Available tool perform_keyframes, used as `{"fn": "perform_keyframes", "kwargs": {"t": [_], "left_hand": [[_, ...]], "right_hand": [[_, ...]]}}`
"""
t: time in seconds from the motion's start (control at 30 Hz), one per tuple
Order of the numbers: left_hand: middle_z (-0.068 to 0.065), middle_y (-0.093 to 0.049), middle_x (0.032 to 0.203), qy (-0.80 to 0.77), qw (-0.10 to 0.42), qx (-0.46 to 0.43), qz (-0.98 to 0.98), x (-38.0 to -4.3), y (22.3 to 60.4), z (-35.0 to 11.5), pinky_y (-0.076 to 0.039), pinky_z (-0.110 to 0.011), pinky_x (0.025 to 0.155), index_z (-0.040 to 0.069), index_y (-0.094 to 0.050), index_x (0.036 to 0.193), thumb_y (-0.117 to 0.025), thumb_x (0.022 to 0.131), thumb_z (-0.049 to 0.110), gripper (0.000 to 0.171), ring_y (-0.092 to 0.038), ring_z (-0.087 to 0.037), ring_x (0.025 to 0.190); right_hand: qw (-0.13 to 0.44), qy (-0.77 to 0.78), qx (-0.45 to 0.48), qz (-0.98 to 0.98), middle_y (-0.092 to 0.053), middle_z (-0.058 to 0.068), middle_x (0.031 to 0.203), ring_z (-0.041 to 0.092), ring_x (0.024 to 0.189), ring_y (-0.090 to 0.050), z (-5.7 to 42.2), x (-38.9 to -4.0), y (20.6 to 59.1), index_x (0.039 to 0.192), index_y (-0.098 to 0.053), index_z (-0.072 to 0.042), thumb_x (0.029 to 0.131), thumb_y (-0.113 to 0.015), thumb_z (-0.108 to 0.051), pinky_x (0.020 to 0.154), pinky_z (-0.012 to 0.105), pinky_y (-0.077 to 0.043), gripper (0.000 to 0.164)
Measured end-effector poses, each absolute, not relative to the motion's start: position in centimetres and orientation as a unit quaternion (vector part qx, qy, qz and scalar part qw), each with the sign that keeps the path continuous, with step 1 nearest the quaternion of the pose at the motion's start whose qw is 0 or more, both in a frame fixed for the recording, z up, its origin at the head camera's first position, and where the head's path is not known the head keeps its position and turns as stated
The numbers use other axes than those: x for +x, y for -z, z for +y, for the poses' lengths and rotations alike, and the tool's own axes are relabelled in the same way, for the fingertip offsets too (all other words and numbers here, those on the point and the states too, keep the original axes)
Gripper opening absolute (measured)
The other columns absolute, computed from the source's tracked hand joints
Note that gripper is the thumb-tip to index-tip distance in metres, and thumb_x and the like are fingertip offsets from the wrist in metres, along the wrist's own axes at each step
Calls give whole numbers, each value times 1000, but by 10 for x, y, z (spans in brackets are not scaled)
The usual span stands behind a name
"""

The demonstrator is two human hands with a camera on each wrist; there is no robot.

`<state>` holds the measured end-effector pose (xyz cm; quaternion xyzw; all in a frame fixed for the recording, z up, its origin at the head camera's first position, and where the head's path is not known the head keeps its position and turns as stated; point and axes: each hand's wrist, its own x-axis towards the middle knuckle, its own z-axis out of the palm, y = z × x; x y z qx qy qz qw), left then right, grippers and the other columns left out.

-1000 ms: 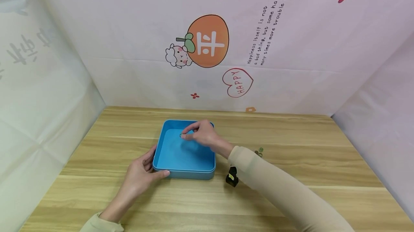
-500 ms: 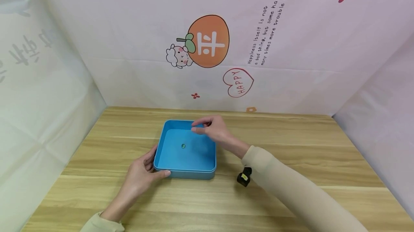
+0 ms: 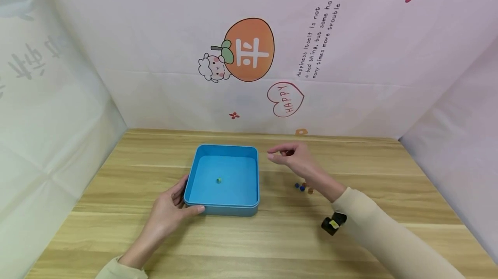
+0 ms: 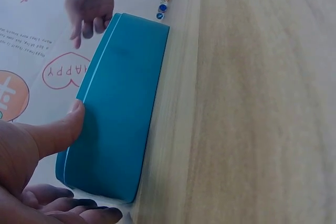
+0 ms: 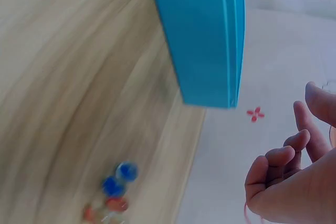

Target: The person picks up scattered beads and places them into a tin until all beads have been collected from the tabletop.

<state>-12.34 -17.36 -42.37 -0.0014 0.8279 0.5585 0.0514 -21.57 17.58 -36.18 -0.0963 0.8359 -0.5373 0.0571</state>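
A square, light blue box (image 3: pixel 223 210) without a lid stands on the table. My left hand (image 3: pixel 167 212) grips its near left corner, thumb on the front wall and fingers along the left side. Inside, a small green marble (image 3: pixel 219 180) lies on the box floor. My right hand (image 3: pixel 293 158) hovers to the right of the box, its fingers loosely bent and holding nothing. In the right wrist view the thumb and index fingertips are apart. Below that hand, two blue marbles (image 3: pixel 302 188) and some orange marbles (image 3: pixel 310 191) lie grouped on the table.
The wooden table (image 3: pixel 233 248) ends at a printed cloth backdrop (image 3: pixel 350 110) behind the box, with cloth on both sides too. A black wrist-camera unit (image 3: pixel 333 223) hangs below the right wrist.
The right hand let go of the green marble inside the box, then moved out over the right wall. The marble rolled slightly nearer. The left hand stayed on the corner.
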Motion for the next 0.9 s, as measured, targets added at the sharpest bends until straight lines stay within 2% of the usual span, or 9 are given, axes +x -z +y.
{"fn": "perform_keyframes", "kwargs": {"t": [0.23,0.63,0.9], "left_hand": [[-24,-29,167,-556,49,4,829,-125,426,-174,-41,-47,115,-2,-29,164,-92,85,13,103,-36,-40,149],[-23,-30,167,-569,48,-6,821,-125,428,-173,-44,-44,113,0,-30,164,-92,83,12,103,-37,-39,149],[-24,-31,166,-563,48,-6,825,-125,429,-173,-45,-45,111,-1,-31,164,-93,83,13,103,-38,-39,148]], "right_hand": [[46,534,-78,840,-60,6,86,21,80,-46,203,-206,368,119,-79,-4,98,-79,-25,65,30,-39,30],[40,558,-66,826,-49,6,88,18,78,-42,238,-193,383,123,-77,0,99,-79,-22,64,29,-37,33],[43,584,-71,808,-62,0,102,19,95,-49,256,-183,387,127,-74,2,101,-76,-22,81,32,-48,36]]}}
